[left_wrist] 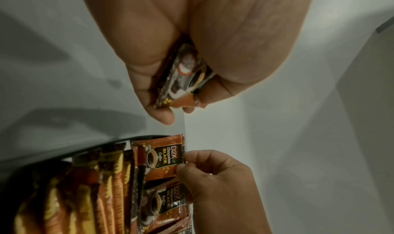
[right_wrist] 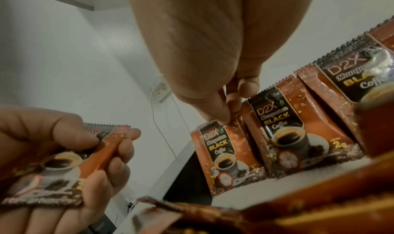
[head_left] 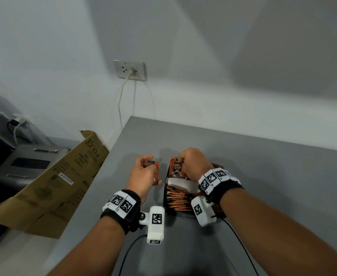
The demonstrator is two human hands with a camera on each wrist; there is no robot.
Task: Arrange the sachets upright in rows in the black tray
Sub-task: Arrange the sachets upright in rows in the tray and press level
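Lower centre of the head view, right hand (head_left: 193,164) fingers pinch an upright sachet (head_left: 176,169) top-edge in the black tray (head_left: 166,188); left hand (head_left: 143,174) grips spare sachets (head_left: 151,163) just left.

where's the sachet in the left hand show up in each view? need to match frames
Head: sachet in the left hand, left of centre, gripped by the left hand beside the black tray.
Left wrist: upper centre, pinched between thumb and fingers.
Right wrist: lower left, lying across the fingers.
Shared landmark: the upright sachet pinched by the right hand at the tray's far end.
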